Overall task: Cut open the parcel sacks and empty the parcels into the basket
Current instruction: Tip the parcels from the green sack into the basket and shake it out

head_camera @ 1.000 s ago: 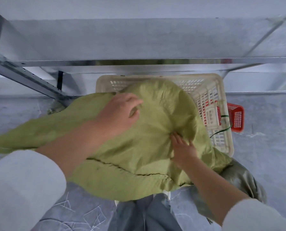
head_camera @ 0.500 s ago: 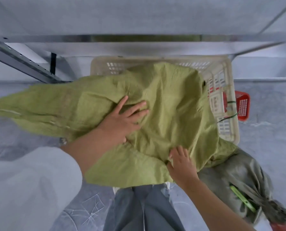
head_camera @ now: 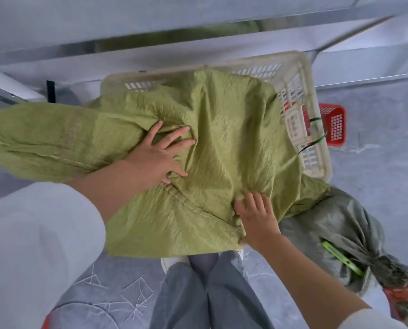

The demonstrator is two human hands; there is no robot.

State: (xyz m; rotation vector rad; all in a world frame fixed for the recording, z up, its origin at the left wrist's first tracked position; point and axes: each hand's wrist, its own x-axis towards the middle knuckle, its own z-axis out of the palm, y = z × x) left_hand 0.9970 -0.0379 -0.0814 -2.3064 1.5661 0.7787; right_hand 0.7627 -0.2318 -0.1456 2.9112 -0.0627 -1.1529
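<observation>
Green woven cloth filled the middle of the view. The green sack (head_camera: 222, 129) lay slumped over the cream basket (head_camera: 317, 160) and covered most of its opening. Its left end trailed out over the floor, and its stitched hem hung off the near rim toward the person's legs. The left hand (head_camera: 155, 155) lay flat on top of the sack, fingers spread and pressing the cloth down. The right hand (head_camera: 257, 219) was at the near hem with its fingers curled into a bunch of fabric and the thumb tucked under the edge.

This looked like the emptying step. The sack appeared limp, and any parcels were hidden beneath it, so how much had dropped out could not be told.

Just right of the basket, on the floor, sat a grey sack (head_camera: 329, 222) tied shut at its neck, with a green knife (head_camera: 340, 258) resting on it. A small red basket (head_camera: 333, 124) stood beyond the cream one's right wall.

The next move probably called for gathering and lifting the hem to shake out what remained, then pulling the sack clear of the basket before reaching for the knife.
</observation>
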